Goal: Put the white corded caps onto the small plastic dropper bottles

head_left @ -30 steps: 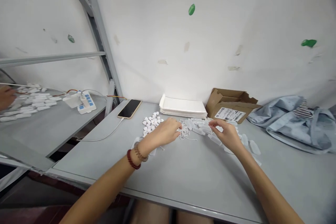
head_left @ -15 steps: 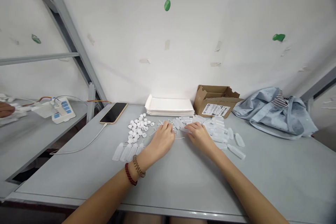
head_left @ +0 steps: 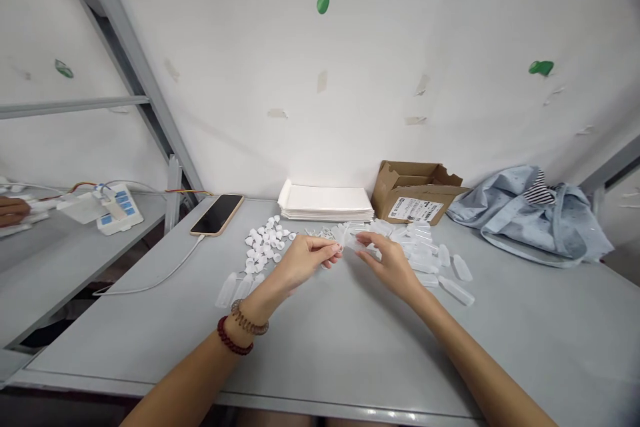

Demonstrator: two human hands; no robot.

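My left hand (head_left: 306, 263) is closed in a pinch on a small thin white plastic piece (head_left: 341, 249). Close by, my right hand (head_left: 389, 261) grips a translucent plastic bottle (head_left: 354, 243) between thumb and fingers, its narrow end toward the left fingertips. Whether the two parts touch is too small to tell. Behind the left hand lies a pile of thin white pieces (head_left: 320, 233). Loose white caps (head_left: 264, 240) are heaped to its left. More translucent bottles (head_left: 424, 257) are scattered right of my right hand; several bottles (head_left: 227, 289) lie in a row by my left wrist.
A white stack of flat sheets or envelopes (head_left: 325, 201) and an open cardboard box (head_left: 415, 195) stand against the wall. A blue cloth bag (head_left: 530, 217) lies right; a charging phone (head_left: 217, 215) lies left. Another person's hand (head_left: 13, 211) and a power strip (head_left: 121, 210) are on the neighbouring table.
My left hand has risen from the thin white pieces and turned, now pinching one close to the right hand. A translucent bottle is now plainer in my right fingers.
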